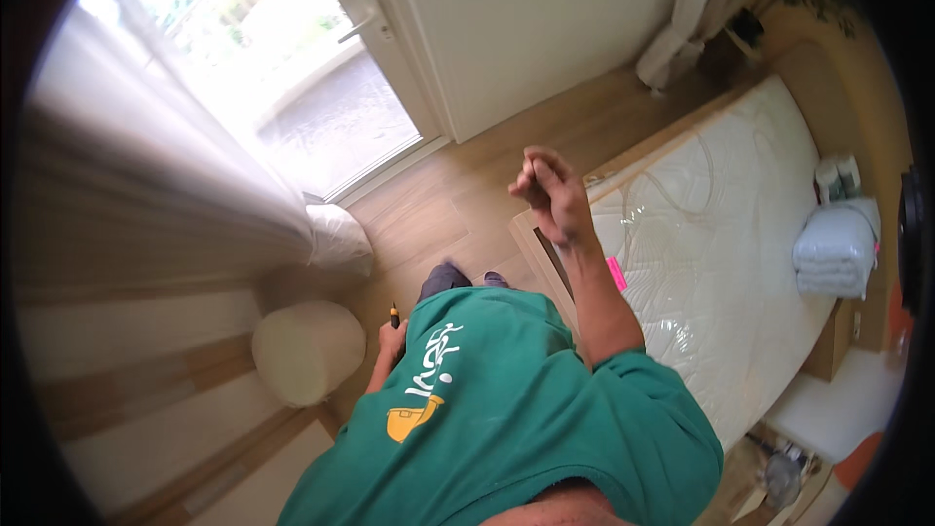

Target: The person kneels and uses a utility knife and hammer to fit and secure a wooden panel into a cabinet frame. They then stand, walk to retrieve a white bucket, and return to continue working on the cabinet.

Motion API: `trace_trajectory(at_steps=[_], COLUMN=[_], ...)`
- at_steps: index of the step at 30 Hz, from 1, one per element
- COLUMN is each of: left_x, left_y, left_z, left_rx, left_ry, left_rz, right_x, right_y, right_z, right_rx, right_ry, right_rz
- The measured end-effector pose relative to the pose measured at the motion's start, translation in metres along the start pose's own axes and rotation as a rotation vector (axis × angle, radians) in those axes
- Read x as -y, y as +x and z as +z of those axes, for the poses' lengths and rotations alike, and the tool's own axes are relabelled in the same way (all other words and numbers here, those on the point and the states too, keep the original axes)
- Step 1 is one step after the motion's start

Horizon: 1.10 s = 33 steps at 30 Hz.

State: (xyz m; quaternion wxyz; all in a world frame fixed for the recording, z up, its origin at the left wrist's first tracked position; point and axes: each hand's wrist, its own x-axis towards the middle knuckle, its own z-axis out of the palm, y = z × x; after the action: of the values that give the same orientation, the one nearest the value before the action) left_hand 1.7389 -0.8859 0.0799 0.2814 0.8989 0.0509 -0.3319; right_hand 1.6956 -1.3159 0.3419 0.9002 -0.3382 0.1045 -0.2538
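Observation:
Low on the left, beside the hem of my green shirt (506,380), my left hand (392,339) is closed around a slim black-and-yellow handled tool (393,316). Its exact kind is too small to make out. My right hand (550,190) is raised in front of me near the bed's corner, its fingers curled in toward the thumb. Whatever is inside those fingers, if anything, is hidden. Below my right forearm lies a white quilted mattress (711,234) under clear plastic, with a bright pink tag (616,274) close to its edge.
A glazed door (365,24) stands at the upper left, with a long pale curtain (166,136) beside it. A round cream stool (309,353) and a white bag (339,242) sit on the left. Plastic-wrapped folded bedding (836,248) rests at the mattress's far right end.

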Motion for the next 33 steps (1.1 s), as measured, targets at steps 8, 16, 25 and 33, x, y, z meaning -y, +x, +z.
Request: trace_trajectory(at_steps=[8,16,25,33], left_x=[-0.103,-0.193,-0.342,-0.378], left_y=[0.151,0.278,0.288,0.214], left_z=[-0.023,-0.041,-0.048,0.056], left_rx=[0.08,0.17,0.023,-0.123], left_ry=[0.169,0.181,-0.341,-0.4], left_rz=[0.0,0.055,-0.178,-0.4], right_x=[0.026,0.03,0.05,0.053], right_y=[0.127,0.237,0.366,0.476], right_z=[0.029,0.03,-0.01,-0.047], right_rx=[0.05,0.088,0.09,0.327], right_ry=[0.171,0.378,0.034,-0.367], right_rz=[-0.075,0.041,0.14,0.498])
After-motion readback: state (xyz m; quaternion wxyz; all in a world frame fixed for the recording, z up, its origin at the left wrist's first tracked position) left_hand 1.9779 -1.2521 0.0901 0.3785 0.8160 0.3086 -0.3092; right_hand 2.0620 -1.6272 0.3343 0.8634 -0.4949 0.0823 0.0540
